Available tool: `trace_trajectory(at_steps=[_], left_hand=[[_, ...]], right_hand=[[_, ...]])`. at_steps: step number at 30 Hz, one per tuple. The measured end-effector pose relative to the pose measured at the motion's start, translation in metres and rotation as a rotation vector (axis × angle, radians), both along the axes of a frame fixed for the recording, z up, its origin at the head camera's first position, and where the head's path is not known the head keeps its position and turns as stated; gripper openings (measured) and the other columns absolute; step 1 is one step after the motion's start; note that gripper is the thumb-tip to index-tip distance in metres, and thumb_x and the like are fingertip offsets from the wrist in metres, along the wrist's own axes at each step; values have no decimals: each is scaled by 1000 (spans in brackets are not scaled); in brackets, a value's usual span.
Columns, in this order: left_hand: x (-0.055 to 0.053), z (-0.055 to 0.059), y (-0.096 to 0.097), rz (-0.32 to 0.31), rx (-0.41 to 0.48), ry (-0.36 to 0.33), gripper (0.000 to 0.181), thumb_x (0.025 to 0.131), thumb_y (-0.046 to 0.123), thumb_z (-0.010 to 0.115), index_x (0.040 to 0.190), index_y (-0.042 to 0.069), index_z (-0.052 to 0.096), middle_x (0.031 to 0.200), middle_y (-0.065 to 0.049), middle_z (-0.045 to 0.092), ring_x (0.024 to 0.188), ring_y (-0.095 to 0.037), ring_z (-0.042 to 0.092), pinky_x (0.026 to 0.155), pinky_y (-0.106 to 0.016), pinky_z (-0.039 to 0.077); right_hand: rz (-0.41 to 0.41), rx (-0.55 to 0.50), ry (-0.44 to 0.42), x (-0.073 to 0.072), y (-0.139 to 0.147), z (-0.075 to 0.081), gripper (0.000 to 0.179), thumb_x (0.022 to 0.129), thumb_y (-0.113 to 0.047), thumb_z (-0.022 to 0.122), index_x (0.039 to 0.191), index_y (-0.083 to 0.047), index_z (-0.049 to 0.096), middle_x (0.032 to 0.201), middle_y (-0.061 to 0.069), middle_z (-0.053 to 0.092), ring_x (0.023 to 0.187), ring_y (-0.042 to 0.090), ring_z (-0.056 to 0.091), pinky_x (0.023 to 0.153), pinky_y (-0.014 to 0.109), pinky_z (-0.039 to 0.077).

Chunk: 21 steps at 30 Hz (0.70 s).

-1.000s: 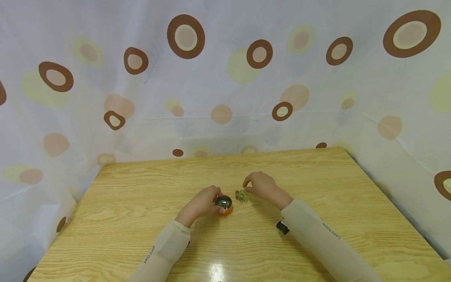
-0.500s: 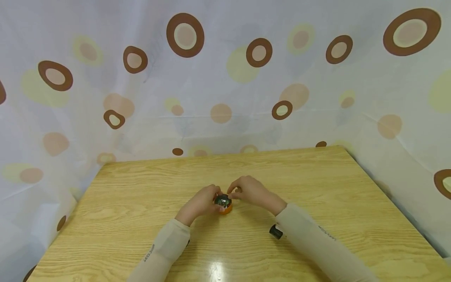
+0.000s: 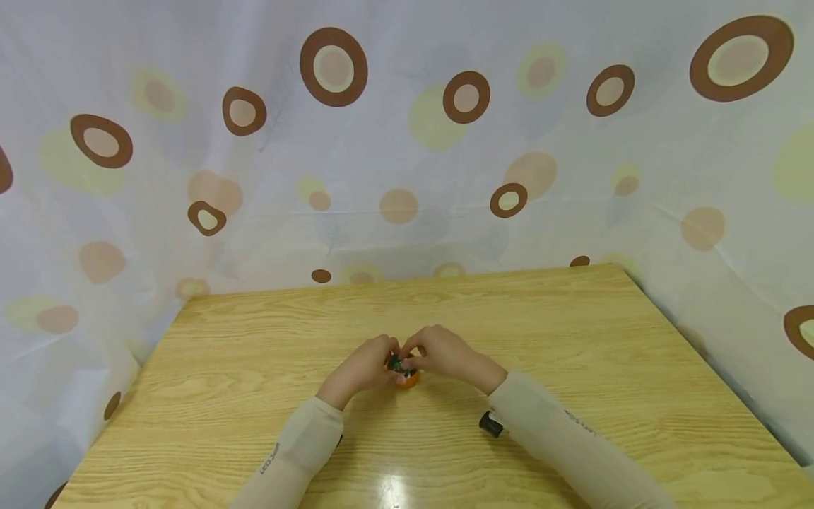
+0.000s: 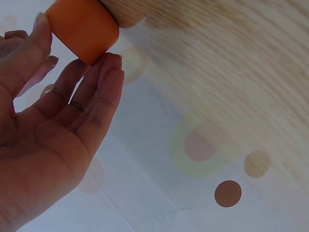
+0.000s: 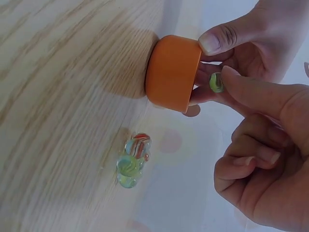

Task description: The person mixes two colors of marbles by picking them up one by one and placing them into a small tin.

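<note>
A small round bowl (image 3: 409, 382), orange outside and shiny metallic inside, stands upright on the wooden table. My left hand (image 3: 364, 369) holds it by the rim; the left wrist view shows the thumb on one side of the orange wall (image 4: 84, 31) and fingertips on the other. Over the bowl's mouth, my right hand (image 3: 445, 353) pinches a clear green marble (image 5: 216, 82) between thumb and fingers. Several glass marbles (image 5: 133, 159), green and red-swirled, lie clustered on the table beside the bowl in the right wrist view; the right hand hides them in the head view.
The wood-grain table (image 3: 267, 332) reaches back to a white curtain (image 3: 381, 155) with brown, peach and yellow circles, which also hangs along both sides. A dark wrist camera (image 3: 491, 424) sits under the right sleeve.
My right hand has moved left from the marble cluster to the bowl, carrying a marble it picked up. The left hand keeps its hold on the bowl, unmoved.
</note>
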State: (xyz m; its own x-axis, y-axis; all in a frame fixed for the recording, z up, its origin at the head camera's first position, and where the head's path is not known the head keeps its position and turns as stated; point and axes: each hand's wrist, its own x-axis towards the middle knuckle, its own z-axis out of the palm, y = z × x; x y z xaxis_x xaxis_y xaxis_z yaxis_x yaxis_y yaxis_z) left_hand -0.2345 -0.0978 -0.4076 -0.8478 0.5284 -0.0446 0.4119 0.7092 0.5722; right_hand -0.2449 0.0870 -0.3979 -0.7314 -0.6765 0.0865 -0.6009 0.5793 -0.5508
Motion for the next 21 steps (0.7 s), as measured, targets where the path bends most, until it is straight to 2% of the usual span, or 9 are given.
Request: trace_trajectory(at_steps=[2,5,12,16,21], left_hand=[[0,0,0,-1,2,-1,26,81,11,78,97,0,61,87,-10,56,71,-18,46,64,-31,40],[0,1,0,-3,0,6,27,81,11,78,98,-1,61,88,-10,56,72,-18,47,65,-31,41],[0,0,0,13,-3,-1,30,80,10,79,101,-4,62,91,-12,57,76,-20,49,69,-36,44],[0,0,0,14,-3,0,30,80,10,79,101,-4,62,92,-12,57,77,-20,50,70,-36,45],[0,1,1,16,-9,-4,32,80,10,79,103,-4,62,93,-13,57,77,-20,51,69,-34,45]], right_hand=[[13,-6,1,0,0,0,17,89,-15,69,100,-4,74,80,2,68,52,4,41,51,20,35],[7,-10,6,0,2,0,17,90,-16,69,101,-5,74,80,3,68,50,3,39,50,20,33],[-72,-39,-40,-4,13,4,18,93,-15,65,106,-6,73,55,2,55,45,6,32,49,21,29],[-110,-35,-27,-8,21,5,21,94,-18,65,107,-5,73,50,0,46,45,7,28,48,21,26],[-145,-17,-1,-14,29,5,21,93,-17,65,107,-3,73,50,-3,43,45,8,27,47,22,24]])
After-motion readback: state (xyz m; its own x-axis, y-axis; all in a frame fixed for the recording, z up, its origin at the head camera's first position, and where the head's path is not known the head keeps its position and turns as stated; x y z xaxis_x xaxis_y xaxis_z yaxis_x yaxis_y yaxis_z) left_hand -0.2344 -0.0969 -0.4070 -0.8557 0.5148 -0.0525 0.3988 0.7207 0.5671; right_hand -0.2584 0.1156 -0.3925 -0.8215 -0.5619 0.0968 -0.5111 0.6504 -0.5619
